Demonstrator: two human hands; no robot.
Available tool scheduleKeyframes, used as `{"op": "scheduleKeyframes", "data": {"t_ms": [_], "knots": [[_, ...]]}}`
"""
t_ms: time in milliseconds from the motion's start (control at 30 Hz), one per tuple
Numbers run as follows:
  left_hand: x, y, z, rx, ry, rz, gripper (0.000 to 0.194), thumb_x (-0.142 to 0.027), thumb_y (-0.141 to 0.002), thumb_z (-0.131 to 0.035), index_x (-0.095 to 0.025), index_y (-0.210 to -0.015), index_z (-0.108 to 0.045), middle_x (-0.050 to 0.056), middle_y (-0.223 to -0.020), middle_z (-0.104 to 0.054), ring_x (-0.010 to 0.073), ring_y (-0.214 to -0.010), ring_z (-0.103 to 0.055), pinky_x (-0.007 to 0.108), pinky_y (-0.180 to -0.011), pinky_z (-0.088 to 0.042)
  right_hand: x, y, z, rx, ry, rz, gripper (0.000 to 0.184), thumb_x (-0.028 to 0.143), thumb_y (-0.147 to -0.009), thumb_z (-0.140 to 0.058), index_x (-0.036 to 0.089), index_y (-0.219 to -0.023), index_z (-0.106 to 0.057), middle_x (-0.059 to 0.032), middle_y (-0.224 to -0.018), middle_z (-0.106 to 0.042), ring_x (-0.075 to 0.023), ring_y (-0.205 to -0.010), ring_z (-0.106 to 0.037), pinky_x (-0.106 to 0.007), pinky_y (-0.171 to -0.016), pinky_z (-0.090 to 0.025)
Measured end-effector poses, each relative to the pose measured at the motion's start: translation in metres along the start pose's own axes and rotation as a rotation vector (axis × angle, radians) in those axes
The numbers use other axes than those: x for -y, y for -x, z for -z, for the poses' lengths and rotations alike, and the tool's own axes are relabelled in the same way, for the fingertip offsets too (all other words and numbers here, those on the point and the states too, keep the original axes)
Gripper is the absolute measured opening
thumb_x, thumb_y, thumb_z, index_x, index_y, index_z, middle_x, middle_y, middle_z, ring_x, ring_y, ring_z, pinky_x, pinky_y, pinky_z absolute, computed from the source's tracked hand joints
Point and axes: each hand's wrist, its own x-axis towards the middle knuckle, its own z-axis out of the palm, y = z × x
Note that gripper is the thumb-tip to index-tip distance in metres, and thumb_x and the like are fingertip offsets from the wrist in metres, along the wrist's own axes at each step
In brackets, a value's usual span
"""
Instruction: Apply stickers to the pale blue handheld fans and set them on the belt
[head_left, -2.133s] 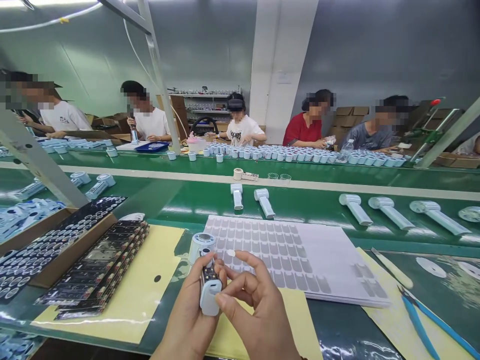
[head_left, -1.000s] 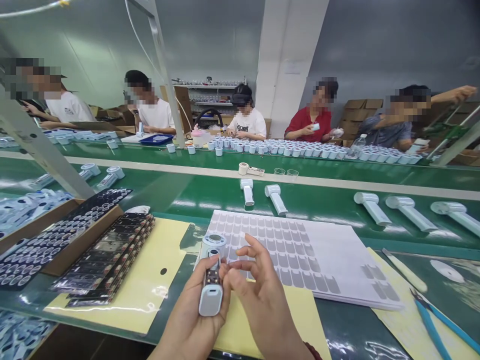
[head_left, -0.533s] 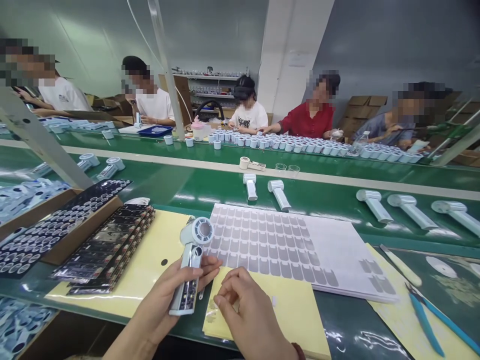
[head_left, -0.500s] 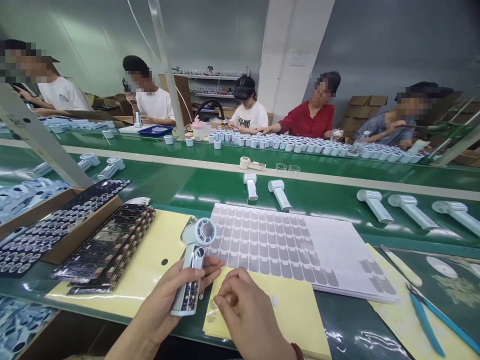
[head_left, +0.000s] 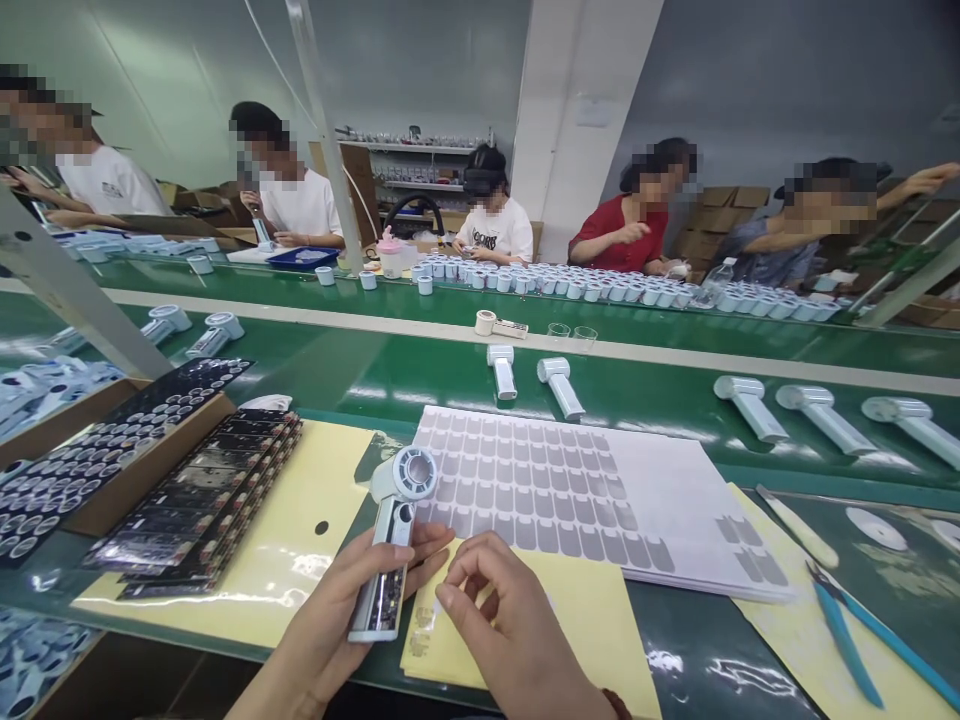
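Looking down at the bench, the left hand [head_left: 337, 595] is wrapping around the handle of a pale blue handheld fan [head_left: 390, 525], clamped on pretty snugly with the thumb lying across the front. The fan is tilting, round head pointing away and handle end coming back toward the wearer, and a dark strip is showing along the handle's face. The right hand [head_left: 510, 620] is curling its fingers in toward the thumb just beside the fan, over a yellow stack [head_left: 600, 625]; honestly I can't tell if it's pinching anything, or if the two hands are touching at the fingertips. Right behind them a white sheet with grey stickers [head_left: 540, 485] is lying flat. Over on the left, a pile of dark strips [head_left: 202, 510] is sitting partly on a yellow sheet [head_left: 300, 565], next to a cardboard box [head_left: 154, 470] and a black sheet of round pieces [head_left: 97, 455]. Off to the right, blue-handled pliers [head_left: 844, 625] and a pale-handled tool [head_left: 799, 528] are resting near the stickers. More fans [head_left: 750, 410] are lying on the green surface, and across from it all, people are working behind rows of small blue-white cups [head_left: 540, 280], one wearing a red shirt [head_left: 611, 235].
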Motion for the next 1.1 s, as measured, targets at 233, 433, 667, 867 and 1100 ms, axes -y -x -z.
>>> {"op": "scheduleKeyframes", "data": {"t_ms": [233,433,667,867,1100], "knots": [[0.002,-0.001,-0.001,-0.001,0.038,0.044,0.016,-0.006,-0.071,-0.07,-0.004,-0.086,-0.075,0.022,-0.101,-0.074,0.0361,-0.106,-0.067,0.045,-0.103,-0.048,-0.012,0.002,-0.024,-0.096,0.418,0.089,0.014,0.007,-0.082,-0.055,0.021,-0.076,-0.055,-0.0028,-0.085,-0.056,-0.021,-0.067,-0.061,-0.028,-0.054,-0.041],[0.003,-0.003,0.001,0.016,0.058,0.054,0.015,-0.005,-0.072,-0.069,-0.005,-0.086,-0.075,0.02,-0.101,-0.075,0.0347,-0.108,-0.067,0.041,-0.102,-0.049,-0.005,0.003,-0.01,-0.033,0.195,0.092,0.015,0.013,-0.088,-0.057,0.023,-0.077,-0.054,0.0029,-0.087,-0.057,-0.0111,-0.064,-0.061,-0.02,-0.059,-0.048],[0.005,-0.007,0.003,-0.002,0.06,0.045,0.016,-0.002,-0.073,-0.066,-0.004,-0.086,-0.074,0.023,-0.102,-0.074,0.0348,-0.107,-0.068,0.043,-0.1,-0.051,-0.007,0.003,-0.019,-0.039,0.363,0.104,0.015,0.007,-0.082,-0.054,0.021,-0.076,-0.055,-0.0018,-0.085,-0.057,-0.0195,-0.071,-0.062,-0.027,-0.059,-0.046],[0.003,-0.003,-0.003,0.003,0.002,0.012,0.019,-0.004,-0.069,-0.072,-0.009,-0.087,-0.074,0.018,-0.102,-0.075,0.0311,-0.105,-0.068,0.037,-0.092,-0.055,0.008,0.004,0.007,-0.014,-0.09,0.071,0.01,0.017,-0.088,-0.056,0.022,-0.08,-0.057,-0.0003,-0.09,-0.056,-0.0138,-0.073,-0.058,-0.02,-0.055,-0.046],[0.0,0.004,-0.028,-0.02,-0.068,-0.089,0.042,-0.03,-0.07,-0.082,-0.015,-0.108,-0.072,0.01,-0.105,-0.074,0.0244,-0.095,-0.069,0.028,-0.077,-0.054,0.045,-0.005,0.028,0.05,-0.207,0.072,0.01,0.017,-0.087,-0.058,0.023,-0.079,-0.057,-0.0004,-0.093,-0.056,-0.0161,-0.084,-0.057,-0.021,-0.056,-0.044]]}}
